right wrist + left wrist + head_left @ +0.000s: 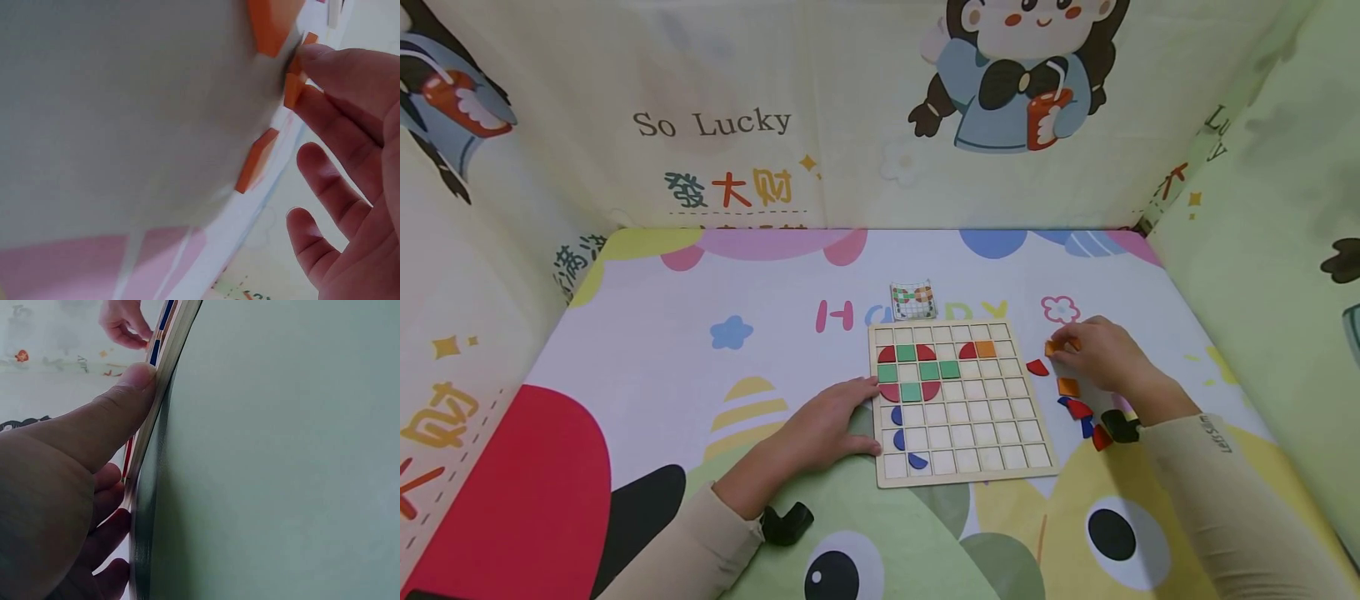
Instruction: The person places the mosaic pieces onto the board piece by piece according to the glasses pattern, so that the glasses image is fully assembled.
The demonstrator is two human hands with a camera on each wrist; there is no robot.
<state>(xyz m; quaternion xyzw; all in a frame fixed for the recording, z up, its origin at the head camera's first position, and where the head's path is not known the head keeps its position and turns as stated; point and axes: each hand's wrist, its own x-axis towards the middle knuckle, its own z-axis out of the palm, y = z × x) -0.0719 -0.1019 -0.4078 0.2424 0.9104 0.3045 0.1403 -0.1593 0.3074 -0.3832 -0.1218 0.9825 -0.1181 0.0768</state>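
A square wooden grid board (pixel 992 414) lies on the table, with green and orange squares, red quarter-rounds and blue half-rounds in some cells. My left hand (pixel 823 425) rests against the board's left edge, thumb and fingers spread; in the left wrist view the thumb (pixel 115 403) touches that edge. Right of the board, my right hand (pixel 1101 354) pinches a small orange tile (pixel 295 90) between thumb and forefinger, at the table surface. Another orange tile (pixel 257 161) lies beside the fingers. The held tile is partly hidden by the fingertips.
Below the right hand lie an orange square (pixel 1068 387) and several red and blue pieces (pixel 1080 409). A single red piece (pixel 1037 367) is near the board's right edge. A small pattern card (pixel 913 301) stands behind the board. Printed cloth walls (pixel 850 192) surround the table.
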